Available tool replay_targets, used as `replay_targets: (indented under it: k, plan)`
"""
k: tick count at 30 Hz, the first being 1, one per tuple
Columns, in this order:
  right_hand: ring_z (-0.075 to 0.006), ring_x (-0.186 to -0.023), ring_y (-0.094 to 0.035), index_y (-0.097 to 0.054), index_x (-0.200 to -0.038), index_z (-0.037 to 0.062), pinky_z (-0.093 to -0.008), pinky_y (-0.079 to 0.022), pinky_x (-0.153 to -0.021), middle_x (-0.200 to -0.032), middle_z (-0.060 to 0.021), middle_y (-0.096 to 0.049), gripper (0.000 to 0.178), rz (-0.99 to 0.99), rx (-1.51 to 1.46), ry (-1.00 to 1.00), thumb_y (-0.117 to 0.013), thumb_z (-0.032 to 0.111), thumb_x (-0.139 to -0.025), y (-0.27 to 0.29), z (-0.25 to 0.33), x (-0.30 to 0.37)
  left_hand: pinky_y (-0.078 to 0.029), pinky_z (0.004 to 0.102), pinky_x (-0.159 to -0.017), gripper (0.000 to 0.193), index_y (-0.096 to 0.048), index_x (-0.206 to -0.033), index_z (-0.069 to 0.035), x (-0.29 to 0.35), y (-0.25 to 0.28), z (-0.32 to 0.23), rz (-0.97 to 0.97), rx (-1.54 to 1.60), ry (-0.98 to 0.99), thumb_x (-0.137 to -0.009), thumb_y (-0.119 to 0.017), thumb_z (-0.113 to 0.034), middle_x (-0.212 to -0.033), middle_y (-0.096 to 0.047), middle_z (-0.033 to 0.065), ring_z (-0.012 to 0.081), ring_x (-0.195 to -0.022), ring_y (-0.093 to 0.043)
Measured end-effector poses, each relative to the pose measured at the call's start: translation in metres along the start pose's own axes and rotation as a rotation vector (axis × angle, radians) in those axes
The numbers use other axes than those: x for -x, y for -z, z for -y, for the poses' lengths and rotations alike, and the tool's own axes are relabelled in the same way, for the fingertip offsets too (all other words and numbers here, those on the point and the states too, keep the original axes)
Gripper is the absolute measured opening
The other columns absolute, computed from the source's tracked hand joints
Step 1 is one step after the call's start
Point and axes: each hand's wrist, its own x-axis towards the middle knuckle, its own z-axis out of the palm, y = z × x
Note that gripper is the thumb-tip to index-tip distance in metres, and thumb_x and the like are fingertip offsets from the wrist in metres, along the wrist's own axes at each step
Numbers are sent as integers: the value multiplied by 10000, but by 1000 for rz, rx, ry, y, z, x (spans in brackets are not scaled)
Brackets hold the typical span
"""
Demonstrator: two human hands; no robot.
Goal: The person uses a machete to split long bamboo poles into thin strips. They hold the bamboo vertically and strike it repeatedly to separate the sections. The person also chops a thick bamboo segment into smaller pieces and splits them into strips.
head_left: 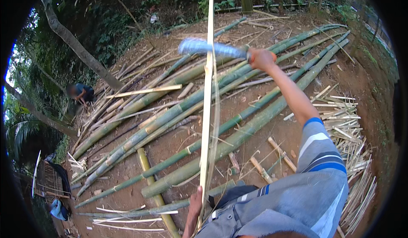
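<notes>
My left hand (195, 201) is closed round the lower part of a long, pale bamboo strip (206, 127), which stands nearly upright in front of me. Stretched out ahead, my right hand (261, 59) grips a machete (229, 51) by its orange-red handle. The broad blade is smeared by motion and points left, crossing the upper part of the strip; whether it touches cannot be made out. A thin, blurred sliver runs along the strip's right side. Below the hands lie green bamboo poles (250, 128) on the dirt.
Split bamboo pieces (346, 123) are heaped at the right. More poles and pale strips (127, 224) spread across the ground. One person (83, 94) crouches at the far left, another (58, 210) is lower left near a bamboo rack (46, 178). A leaning tree trunk (80, 42) stands behind.
</notes>
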Motion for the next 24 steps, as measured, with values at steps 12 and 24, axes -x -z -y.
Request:
replay_targets:
  k: [12, 24]
  plan:
    - [-361, -693, -615, -554, -766, 119, -479, -485, -622, -695, -145, -624, 181, -15, 69, -6, -603, 266, -673, 30, -52, -62, -396, 315, -492, 601, -614, -734, -27, 25, -3, 16, -108, -86, -19, -873, -411, -576, -580, -530, 58, 139, -554, -500]
    - [-362, -673, -608, -537, -834, 126, -494, -461, -597, -674, -138, -613, 200, -30, 57, -40, -594, 205, -660, 3, -62, -77, -399, 316, -501, 523, -604, -730, -23, 18, 0, 51, -211, -70, -21, -884, -428, -490, -590, -537, 66, 134, -563, -498]
